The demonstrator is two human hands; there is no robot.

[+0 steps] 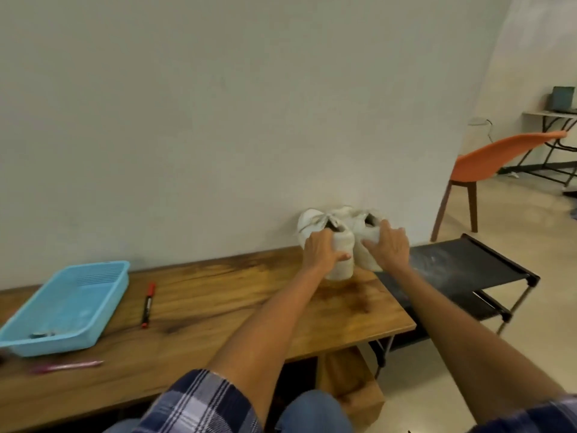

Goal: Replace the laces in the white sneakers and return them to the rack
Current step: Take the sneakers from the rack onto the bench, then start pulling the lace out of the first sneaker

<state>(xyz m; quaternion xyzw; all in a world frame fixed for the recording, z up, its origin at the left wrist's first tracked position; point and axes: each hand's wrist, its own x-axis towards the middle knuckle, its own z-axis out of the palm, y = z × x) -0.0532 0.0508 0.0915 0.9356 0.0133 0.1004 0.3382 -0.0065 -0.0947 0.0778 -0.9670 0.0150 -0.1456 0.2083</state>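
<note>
While each hand grasps one white sneaker by its heel, left hand [320,250] on the left white canvas sneaker [324,242] and right hand [390,245] on the right white canvas sneaker [367,235], both are probably lifted together toward the black fabric rack [462,260].

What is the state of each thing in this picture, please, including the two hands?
Left sneaker: laced, heel gripped by left hand, toe against the wall.
Right sneaker: heel gripped by right hand; lacing hidden.
Rack: top shelf bare, black fabric.
Blue tray: on the table, nearly bare, small dark item inside.
Red marker: capped, lying flat.
Pink pen: lying flat, blurred.
</note>
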